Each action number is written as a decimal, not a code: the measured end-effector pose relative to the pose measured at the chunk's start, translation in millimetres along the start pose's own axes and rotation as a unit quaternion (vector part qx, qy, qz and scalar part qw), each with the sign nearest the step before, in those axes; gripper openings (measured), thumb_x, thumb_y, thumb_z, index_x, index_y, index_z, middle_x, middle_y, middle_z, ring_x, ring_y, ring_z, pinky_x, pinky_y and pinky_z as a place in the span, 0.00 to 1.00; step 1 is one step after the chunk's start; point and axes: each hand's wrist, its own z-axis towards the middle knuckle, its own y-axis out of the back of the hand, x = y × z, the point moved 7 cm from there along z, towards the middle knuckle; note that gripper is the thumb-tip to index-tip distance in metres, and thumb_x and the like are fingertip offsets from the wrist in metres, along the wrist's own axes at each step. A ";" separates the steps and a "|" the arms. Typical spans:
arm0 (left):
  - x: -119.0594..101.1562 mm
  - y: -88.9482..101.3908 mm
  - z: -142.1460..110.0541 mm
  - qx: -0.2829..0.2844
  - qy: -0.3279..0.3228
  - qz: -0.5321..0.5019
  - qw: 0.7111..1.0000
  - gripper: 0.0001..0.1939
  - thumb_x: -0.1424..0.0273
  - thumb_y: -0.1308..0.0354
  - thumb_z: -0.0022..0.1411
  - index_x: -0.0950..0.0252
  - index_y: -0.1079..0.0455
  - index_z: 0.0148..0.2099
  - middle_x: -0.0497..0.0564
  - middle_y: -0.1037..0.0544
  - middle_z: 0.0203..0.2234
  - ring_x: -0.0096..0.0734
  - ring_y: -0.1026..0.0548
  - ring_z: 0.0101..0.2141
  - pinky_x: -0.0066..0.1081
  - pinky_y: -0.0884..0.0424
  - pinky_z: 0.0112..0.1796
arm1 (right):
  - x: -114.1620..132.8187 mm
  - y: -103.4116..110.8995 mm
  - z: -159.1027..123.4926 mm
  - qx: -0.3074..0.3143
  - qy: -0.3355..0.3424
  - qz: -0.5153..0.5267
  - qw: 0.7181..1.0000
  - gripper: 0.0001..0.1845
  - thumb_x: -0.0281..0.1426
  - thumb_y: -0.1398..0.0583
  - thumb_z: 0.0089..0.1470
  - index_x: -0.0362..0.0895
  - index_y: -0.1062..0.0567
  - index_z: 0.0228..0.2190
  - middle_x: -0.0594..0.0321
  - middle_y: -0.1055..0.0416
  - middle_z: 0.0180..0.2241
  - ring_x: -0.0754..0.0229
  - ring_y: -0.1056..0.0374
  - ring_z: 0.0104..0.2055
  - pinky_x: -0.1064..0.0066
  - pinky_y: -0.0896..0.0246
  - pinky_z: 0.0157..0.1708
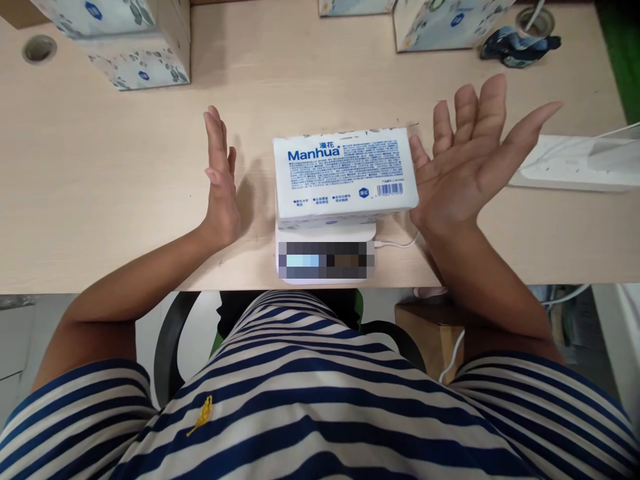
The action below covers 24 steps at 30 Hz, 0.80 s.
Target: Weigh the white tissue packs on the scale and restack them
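Note:
A white pack of tissues [345, 175] with blue "Manhua" print and a barcode lies on top of a small white digital scale [327, 233]. The scale's front panel is blurred out, and a thin white cable runs from its right side. My left hand [220, 183] is held upright to the left of the pack, apart from it, with its fingers stretched. Close by the pack's right end, my right hand [460, 153] is spread with the palm turned up. Whether that hand touches the pack I cannot tell. Neither hand grips anything.
Stacked tissue packs [145, 60] stand at the back left of the wooden table [90, 187]. More tissue packs [435, 30] are at the back right, near a dark crumpled item [517, 48] by a cable hole. A white power strip [580, 163] lies at the right.

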 end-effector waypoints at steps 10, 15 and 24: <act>-4.8 -6.3 -0.9 0.027 -0.024 0.052 0.998 0.49 0.24 0.59 0.65 0.26 0.65 0.82 0.26 0.69 0.83 0.53 0.77 0.82 0.63 0.61 0.80 | 0.3 -1.9 -1.8 -0.009 -0.005 0.020 1.000 0.42 0.76 0.50 0.56 0.67 0.21 0.56 0.75 0.30 0.70 0.55 0.43 0.80 0.44 0.48 0.80; -6.3 -7.0 -1.0 0.029 -0.011 0.062 0.998 0.55 0.20 0.57 0.58 0.25 0.65 0.82 0.30 0.68 0.84 0.59 0.74 0.82 0.67 0.61 0.79 | 2.9 -11.3 -4.0 -0.011 0.005 -0.014 1.000 0.41 0.74 0.53 0.59 0.66 0.22 0.56 0.70 0.33 0.72 0.50 0.48 0.83 0.40 0.45 0.78; -33.1 -22.2 -2.0 0.053 -0.040 0.101 0.993 0.64 0.19 0.53 0.53 0.35 0.66 0.84 0.44 0.70 0.85 0.74 0.75 0.81 0.75 0.62 0.77 | 9.1 -16.1 -9.1 -0.009 -0.029 -0.042 0.999 0.38 0.71 0.54 0.62 0.71 0.25 0.61 0.74 0.34 0.72 0.51 0.51 0.83 0.40 0.41 0.77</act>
